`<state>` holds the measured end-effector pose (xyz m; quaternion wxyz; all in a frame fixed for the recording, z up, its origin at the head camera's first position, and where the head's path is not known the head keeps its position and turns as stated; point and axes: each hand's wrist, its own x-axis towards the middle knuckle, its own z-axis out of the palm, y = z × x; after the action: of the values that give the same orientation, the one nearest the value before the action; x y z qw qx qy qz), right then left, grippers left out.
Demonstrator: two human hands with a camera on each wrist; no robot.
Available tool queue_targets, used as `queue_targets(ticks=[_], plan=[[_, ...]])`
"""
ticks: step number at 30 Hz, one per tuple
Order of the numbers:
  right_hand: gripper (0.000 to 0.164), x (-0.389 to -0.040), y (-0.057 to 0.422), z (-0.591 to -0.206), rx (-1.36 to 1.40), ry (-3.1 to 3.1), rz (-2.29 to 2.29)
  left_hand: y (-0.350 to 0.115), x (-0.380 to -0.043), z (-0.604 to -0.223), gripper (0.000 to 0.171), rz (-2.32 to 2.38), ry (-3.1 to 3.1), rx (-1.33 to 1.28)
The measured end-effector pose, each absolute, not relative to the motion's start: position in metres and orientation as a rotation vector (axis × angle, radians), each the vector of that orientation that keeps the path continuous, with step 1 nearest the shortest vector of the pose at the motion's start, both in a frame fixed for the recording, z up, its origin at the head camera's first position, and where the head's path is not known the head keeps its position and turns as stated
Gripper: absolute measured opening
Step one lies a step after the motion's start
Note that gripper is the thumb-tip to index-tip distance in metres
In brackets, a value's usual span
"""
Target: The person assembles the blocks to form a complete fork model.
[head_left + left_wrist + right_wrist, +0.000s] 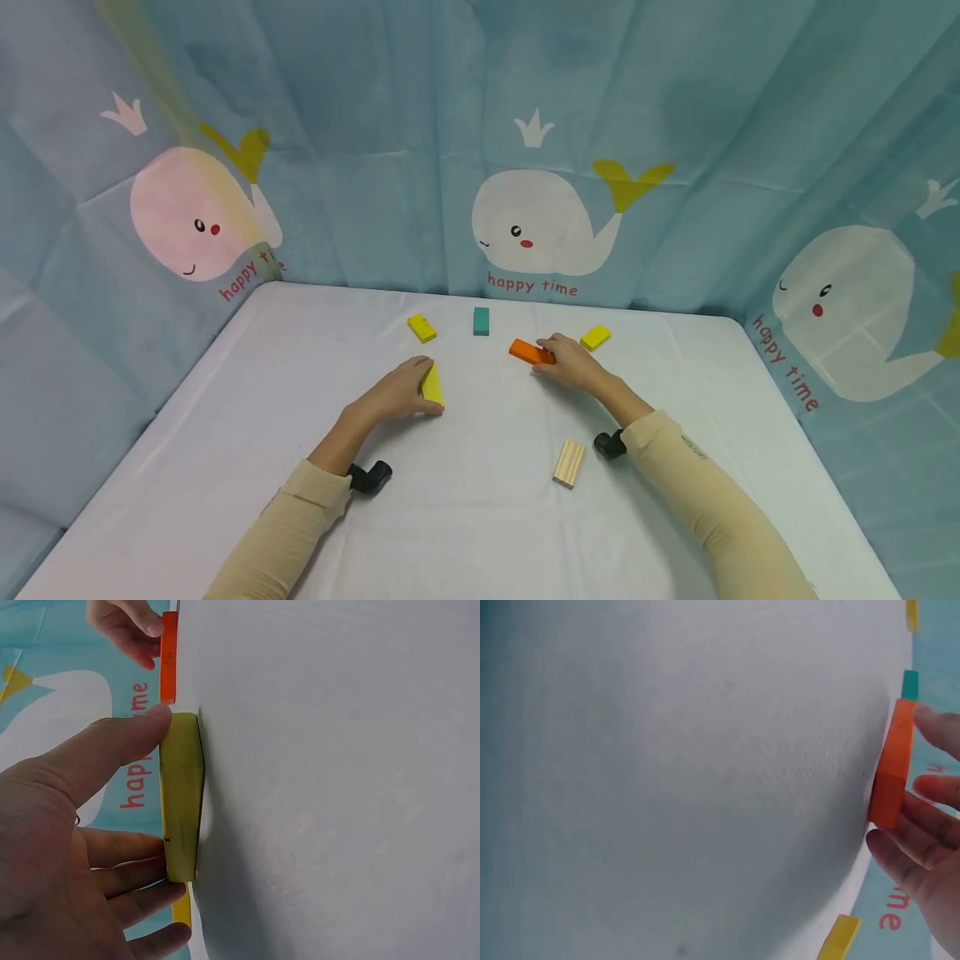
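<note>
My left hand [396, 392] pinches a yellow triangular block [432, 388] on the white tabletop, left of the middle. In the left wrist view the thumb lies at one end of this yellow block [182, 799] and the fingers at the other. Farther right and back, my right hand [573, 364] holds an orange block [527, 352] by its ends. The right wrist view has the thumb at the far end of the orange block [892, 765], with fingers around its near end. Both blocks are at the table surface; whether they touch it is hard to tell.
Near the back edge lie a yellow block [422, 327], a teal block [481, 322] and another yellow block [596, 337]. A pale, grooved wooden piece [569, 463] lies nearer, left of the right forearm. A blue whale-print curtain [360, 208] hangs behind the white table [465, 517].
</note>
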<state>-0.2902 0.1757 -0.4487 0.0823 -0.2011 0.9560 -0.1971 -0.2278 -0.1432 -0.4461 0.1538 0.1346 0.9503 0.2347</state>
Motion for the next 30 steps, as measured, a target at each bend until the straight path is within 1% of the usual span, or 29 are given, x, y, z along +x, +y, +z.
queue_targets(ticks=[5,13,30], plan=[[0.049,-0.295,0.176,-0.447,-0.614,2.856,-0.577,-0.142,-0.229,-0.445,0.092,0.663,2.732,0.397],[0.043,-0.3,0.172,-0.446,-0.565,2.846,-0.545,-0.143,-0.232,-0.448,0.092,0.64,2.735,0.403],[0.042,-0.304,0.17,-0.452,-0.522,2.86,-0.498,-0.144,-0.229,-0.445,0.093,0.593,2.741,0.425]])
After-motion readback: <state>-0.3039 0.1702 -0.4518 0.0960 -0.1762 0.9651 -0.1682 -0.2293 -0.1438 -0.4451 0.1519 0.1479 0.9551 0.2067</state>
